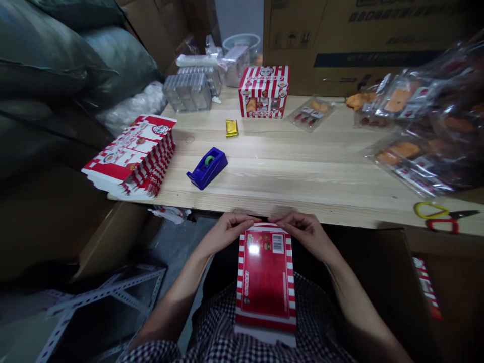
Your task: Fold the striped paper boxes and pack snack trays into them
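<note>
A red-and-white striped cardboard box (266,277) lies over my lap, its printed red panel with a barcode facing up. My left hand (231,231) pinches the far left corner of the box between thumb and fingers. At the far right corner my right hand (302,231) grips the same edge, thumb on top. Both hands are just below the table's front edge. Whether the box is flat or partly folded open I cannot tell.
On the table (280,166) are a stack of flat printed boxes (132,154), a blue tape dispenser (207,169), a gold packet (232,128), an assembled striped box (263,93), clear plastic packs (189,92), bagged toy pieces (412,136) and yellow-and-red scissors (444,217). A large carton (363,45) stands behind.
</note>
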Demonstrator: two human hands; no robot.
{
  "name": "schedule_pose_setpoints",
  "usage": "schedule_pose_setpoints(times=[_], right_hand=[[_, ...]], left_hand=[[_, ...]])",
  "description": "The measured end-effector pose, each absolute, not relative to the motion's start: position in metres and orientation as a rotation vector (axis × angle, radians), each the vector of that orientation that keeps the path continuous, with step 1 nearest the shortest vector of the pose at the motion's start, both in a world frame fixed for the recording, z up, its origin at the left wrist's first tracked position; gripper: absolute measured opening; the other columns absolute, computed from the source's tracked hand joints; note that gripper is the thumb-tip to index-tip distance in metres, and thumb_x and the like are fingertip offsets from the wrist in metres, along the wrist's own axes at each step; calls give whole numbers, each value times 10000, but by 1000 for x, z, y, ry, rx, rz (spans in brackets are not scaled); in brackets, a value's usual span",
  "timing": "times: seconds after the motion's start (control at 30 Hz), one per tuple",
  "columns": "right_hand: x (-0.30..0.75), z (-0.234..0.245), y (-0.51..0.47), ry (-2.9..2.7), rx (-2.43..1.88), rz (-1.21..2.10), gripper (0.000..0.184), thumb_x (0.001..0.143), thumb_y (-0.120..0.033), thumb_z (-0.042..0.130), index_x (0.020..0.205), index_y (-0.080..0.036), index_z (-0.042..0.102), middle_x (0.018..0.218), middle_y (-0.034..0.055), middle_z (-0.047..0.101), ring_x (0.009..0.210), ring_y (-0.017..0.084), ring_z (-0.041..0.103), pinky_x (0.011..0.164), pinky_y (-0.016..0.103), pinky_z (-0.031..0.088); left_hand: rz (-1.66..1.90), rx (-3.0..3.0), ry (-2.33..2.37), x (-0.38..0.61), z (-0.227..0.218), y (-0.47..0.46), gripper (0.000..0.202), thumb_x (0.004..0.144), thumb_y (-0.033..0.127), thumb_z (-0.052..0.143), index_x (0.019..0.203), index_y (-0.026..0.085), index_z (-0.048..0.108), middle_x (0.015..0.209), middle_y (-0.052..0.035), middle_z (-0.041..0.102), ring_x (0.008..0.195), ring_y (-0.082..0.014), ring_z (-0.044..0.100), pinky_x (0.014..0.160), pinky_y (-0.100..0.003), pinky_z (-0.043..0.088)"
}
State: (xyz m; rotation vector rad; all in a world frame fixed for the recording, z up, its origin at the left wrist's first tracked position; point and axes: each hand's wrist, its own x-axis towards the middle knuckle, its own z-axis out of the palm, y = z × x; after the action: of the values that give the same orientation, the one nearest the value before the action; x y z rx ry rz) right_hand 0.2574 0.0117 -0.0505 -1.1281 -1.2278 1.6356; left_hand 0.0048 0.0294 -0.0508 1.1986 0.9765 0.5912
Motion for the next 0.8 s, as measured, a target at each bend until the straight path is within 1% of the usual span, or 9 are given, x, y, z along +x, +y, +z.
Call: schedule_pose_setpoints(times=[0.07,0.13,0.17,0.3,0.43,0.53,0.67,0.73,0.8], right_hand=[[259,-49,18,-1200,-1130,1671,149,826,-398,776,890,-264,773,1171,44,766,1052,218,719,937,403,563],[261,-49,24,-1202,-1129,1740,249,799,-405,798,1011,-278,772,1195,43,757,1058,217,717,955,416,557],[262,-49,27,-1209,-1131,1780,293,788,-411,805,1047,-280,771,1157,43,770,1032,217,725,949,422,560],[265,-55,33,-1195,-1162,1869,245,752,-406,831,949,-262,803,925,28,810,839,199,751,845,386,585],[264,-60,36,-1128,-1167,1855,172,723,-353,857,860,-258,813,848,20,808,760,173,741,772,328,581],[263,-62,37,-1112,-1165,1857,175,719,-339,859,865,-254,814,844,26,808,740,174,739,750,327,584],[264,-59,37,-1152,-1138,1905,175,746,-334,842,893,-245,813,864,27,810,758,170,744,768,321,588],[266,-57,35,-1183,-1113,1913,171,770,-337,824,915,-246,811,887,25,811,798,169,748,796,317,589],[270,-55,32,-1208,-1091,1947,192,813,-345,789,986,-264,803,977,25,809,877,165,750,839,310,586]], left_hand=[[598,1276,950,4,-47,34,338,911,391,662,1182,209,749,1186,-101,754,1023,-248,727,899,-361,557],[613,1341,930,3,-46,39,319,910,371,663,1173,217,753,1171,-94,761,1036,-247,722,907,-359,552],[614,1365,924,4,-46,41,311,910,365,661,1166,216,757,1150,-92,768,1028,-246,723,900,-355,553],[624,1398,961,9,-50,45,290,898,358,670,1122,210,777,1092,-90,782,958,-236,731,829,-321,559],[615,1338,1004,16,-53,48,273,862,352,699,1046,174,797,950,-92,798,818,-215,735,724,-304,560],[583,1261,999,18,-52,51,244,837,333,720,980,154,804,876,-96,799,732,-198,728,665,-293,550],[564,1274,975,16,-44,53,211,820,322,740,924,152,808,868,-99,801,689,-179,716,627,-268,527],[563,1328,977,14,-40,52,209,819,322,743,923,153,809,874,-98,802,697,-177,715,626,-261,525],[547,1383,979,10,-37,52,207,823,321,739,929,158,810,870,-94,802,702,-175,716,631,-261,531]])
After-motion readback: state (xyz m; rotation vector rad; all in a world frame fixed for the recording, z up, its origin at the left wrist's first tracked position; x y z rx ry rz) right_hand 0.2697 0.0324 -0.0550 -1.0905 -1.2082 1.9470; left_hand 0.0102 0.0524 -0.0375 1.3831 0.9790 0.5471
